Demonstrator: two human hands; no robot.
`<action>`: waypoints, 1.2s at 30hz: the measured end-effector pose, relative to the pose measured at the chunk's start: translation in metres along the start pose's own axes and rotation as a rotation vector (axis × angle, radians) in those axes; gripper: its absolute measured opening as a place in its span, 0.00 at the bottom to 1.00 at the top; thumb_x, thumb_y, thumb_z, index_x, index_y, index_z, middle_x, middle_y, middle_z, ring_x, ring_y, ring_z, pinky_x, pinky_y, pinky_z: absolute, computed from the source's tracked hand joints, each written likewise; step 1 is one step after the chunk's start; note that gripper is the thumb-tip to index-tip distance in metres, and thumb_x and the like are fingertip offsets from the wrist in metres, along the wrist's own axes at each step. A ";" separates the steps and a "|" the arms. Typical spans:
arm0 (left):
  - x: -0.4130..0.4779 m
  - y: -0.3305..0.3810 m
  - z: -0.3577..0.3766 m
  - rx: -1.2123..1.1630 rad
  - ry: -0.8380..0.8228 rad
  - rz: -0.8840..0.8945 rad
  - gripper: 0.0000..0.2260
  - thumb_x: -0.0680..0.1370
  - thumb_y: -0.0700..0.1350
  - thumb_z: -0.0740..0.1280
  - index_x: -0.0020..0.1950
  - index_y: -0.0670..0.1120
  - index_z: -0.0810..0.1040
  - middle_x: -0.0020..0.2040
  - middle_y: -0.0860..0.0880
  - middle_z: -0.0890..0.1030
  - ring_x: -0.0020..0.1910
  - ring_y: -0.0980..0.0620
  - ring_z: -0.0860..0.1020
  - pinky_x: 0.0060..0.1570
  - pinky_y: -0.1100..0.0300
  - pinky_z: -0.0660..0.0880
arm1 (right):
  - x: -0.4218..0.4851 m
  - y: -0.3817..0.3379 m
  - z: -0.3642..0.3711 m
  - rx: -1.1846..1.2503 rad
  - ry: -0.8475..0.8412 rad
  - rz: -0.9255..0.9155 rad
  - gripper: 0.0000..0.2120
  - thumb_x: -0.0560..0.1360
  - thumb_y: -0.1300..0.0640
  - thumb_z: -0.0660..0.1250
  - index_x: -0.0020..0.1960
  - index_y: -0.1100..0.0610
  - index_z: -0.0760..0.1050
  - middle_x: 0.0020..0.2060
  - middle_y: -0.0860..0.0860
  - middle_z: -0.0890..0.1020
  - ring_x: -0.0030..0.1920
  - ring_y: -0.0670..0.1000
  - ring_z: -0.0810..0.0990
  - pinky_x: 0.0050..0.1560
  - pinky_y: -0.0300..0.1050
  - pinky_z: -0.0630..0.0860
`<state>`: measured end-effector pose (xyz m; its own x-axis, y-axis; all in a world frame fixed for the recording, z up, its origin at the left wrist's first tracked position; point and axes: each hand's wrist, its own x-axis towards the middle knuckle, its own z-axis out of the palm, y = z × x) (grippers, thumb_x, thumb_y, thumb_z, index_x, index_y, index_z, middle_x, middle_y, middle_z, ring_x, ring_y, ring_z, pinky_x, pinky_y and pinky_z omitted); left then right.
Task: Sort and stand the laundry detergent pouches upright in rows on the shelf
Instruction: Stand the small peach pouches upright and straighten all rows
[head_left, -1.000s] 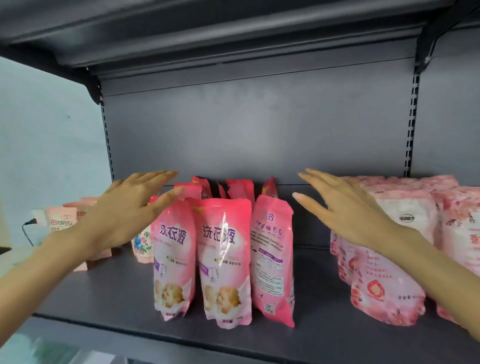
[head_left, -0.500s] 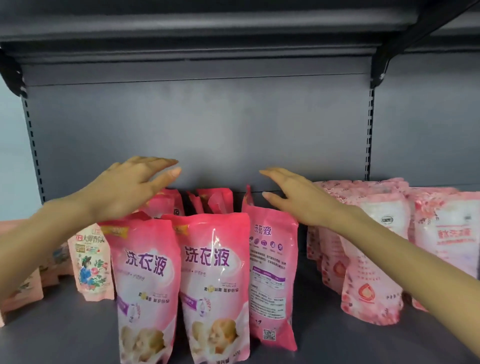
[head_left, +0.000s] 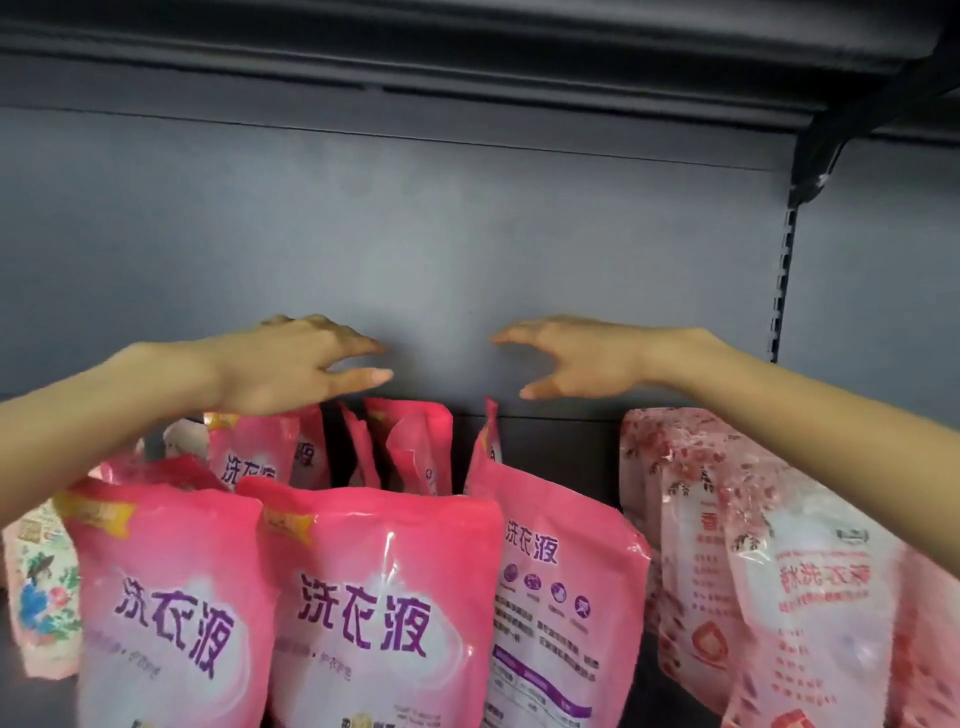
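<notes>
Fingers (head_left: 358, 375) loose, gripping nothing, above the upright pink pouches (head_left: 363, 597).
Behind that front row lean rear pouches (head_left: 415, 441); over these the left hand (head_left: 280, 364) and right hand (head_left: 576, 364) hover palm-down, fingertips facing each other, before the back panel (head_left: 415, 234).

Soft, even light falls across the scene, and no hard shadows are seen. The grey back panel (head_left: 415, 249) is lit brightest at the centre and darkens toward 12 o'clock, where the underside of the upper shelf (head_left: 467, 47) is left in deep shadow. White streaks of glare are caught on the glossy bright pink pouches (head_left: 384, 597) at 6 o'clock, and the gaps behind them are kept dark. Slight motion blur is seen throughout: the left hand (head_left: 291, 364) and right hand (head_left: 587, 358) are soft-edged, and the print on the pale pouches (head_left: 779, 571) at 4 o'clock is smeared. Straight lines are bowed by the wide lens, most at the slotted upright (head_left: 782, 286) at 2 o'clock.
</notes>
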<state>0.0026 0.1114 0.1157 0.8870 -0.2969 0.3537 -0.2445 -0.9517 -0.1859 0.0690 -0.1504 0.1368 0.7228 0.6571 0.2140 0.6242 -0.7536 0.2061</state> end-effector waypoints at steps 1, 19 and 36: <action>0.004 -0.001 0.000 -0.014 -0.015 0.007 0.57 0.52 0.81 0.30 0.73 0.56 0.61 0.72 0.57 0.65 0.72 0.56 0.61 0.69 0.57 0.57 | 0.006 0.002 0.000 -0.018 -0.035 -0.009 0.31 0.76 0.56 0.65 0.75 0.56 0.55 0.75 0.51 0.59 0.74 0.49 0.58 0.68 0.36 0.53; 0.060 0.001 0.017 -0.056 -0.263 0.277 0.14 0.78 0.45 0.65 0.64 0.51 0.75 0.58 0.55 0.80 0.56 0.57 0.76 0.58 0.63 0.69 | 0.060 0.004 0.032 -0.137 -0.173 -0.190 0.09 0.71 0.56 0.72 0.47 0.62 0.82 0.42 0.58 0.84 0.38 0.52 0.76 0.35 0.41 0.67; 0.085 -0.014 0.042 -0.166 -0.302 0.249 0.05 0.76 0.41 0.67 0.50 0.46 0.81 0.45 0.54 0.84 0.47 0.57 0.81 0.52 0.61 0.74 | 0.038 0.047 0.033 -0.234 -0.228 0.089 0.12 0.72 0.51 0.70 0.50 0.58 0.81 0.44 0.54 0.82 0.39 0.50 0.74 0.29 0.35 0.63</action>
<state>0.0981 0.1026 0.1102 0.8618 -0.5065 0.0275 -0.5036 -0.8609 -0.0727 0.1358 -0.1614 0.1233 0.8355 0.5487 0.0277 0.4897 -0.7666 0.4154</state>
